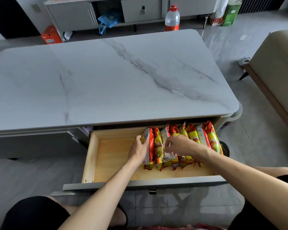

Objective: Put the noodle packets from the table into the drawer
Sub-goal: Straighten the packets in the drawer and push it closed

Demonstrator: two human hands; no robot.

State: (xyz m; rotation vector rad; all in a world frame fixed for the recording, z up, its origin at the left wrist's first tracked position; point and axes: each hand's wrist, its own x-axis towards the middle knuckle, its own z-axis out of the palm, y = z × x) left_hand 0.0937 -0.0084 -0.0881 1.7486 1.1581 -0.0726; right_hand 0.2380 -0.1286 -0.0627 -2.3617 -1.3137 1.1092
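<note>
Flanking both hands (138,149) (181,144), upright noodle packets (203,136)

Wooden drawer (95,156) (pulled open) holds upright noodle packets (204,136).

My right hand (178,145) covers several noodle packets' (204,138) middles — print too small to read; my elbows cut off at frame edge.

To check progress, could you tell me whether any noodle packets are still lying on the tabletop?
No, the marble tabletop is bare, and the noodle packets stand in a row inside the open drawer.
</note>
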